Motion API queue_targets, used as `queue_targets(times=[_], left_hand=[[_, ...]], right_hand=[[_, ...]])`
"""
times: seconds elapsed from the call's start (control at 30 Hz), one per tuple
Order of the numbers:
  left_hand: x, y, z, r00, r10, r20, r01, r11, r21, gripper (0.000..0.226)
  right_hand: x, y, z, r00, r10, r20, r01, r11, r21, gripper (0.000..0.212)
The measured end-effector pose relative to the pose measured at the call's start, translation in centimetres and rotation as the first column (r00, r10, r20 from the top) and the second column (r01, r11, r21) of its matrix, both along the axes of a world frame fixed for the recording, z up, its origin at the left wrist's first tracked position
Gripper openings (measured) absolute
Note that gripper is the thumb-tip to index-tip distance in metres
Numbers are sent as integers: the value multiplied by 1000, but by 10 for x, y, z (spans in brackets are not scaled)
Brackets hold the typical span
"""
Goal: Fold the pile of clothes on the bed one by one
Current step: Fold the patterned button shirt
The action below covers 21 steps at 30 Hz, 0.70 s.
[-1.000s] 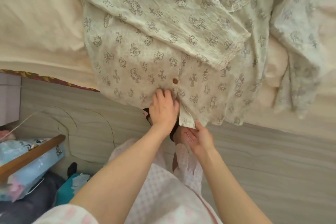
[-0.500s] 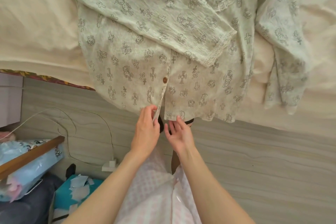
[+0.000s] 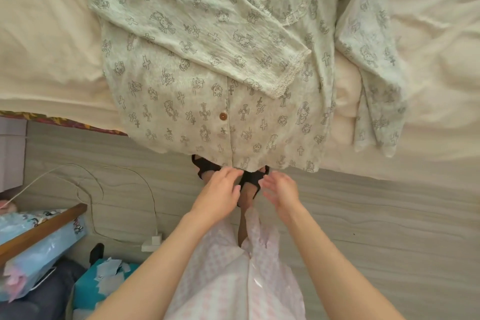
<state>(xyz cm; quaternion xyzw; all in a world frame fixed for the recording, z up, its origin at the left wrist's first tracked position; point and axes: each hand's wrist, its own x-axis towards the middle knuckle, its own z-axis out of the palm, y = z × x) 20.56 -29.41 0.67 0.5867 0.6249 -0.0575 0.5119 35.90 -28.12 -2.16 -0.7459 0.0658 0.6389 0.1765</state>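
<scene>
A pale green pyjama shirt (image 3: 197, 101) with a cat-and-cross print lies spread on the cream bed (image 3: 44, 41), its hem hanging over the bed's edge. One sleeve (image 3: 207, 34) is folded across the front. A brown button (image 3: 222, 116) sits on the placket. A second sleeve or matching piece (image 3: 374, 65) lies to the right. My left hand (image 3: 220, 189) and my right hand (image 3: 280, 189) hover just below the hem, fingers relaxed, holding nothing.
Grey wood-look floor (image 3: 363, 215) runs below the bed. A white charger and cable (image 3: 153, 240) lie on the floor at left. A wooden-edged box with blue bags (image 3: 39, 239) and a teal box (image 3: 104, 278) stand at lower left. My feet in black slippers (image 3: 205, 166) stand under the hem.
My left hand has let go of the shirt's placket edge. Both hands have drawn back slightly below the hem, which now hangs straight.
</scene>
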Motion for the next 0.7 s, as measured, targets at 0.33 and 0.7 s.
queue_targets(times=[0.33, 0.7], left_hand=[[56, 105, 25, 993, -98, -61, 114, 912, 394, 49], [79, 135, 57, 903, 371, 218, -327, 921, -214, 28]], right_hand=[[165, 102, 39, 476, 270, 837, -501, 865, 6, 66], [137, 87, 76, 417, 187, 890, -810, 521, 270, 17]])
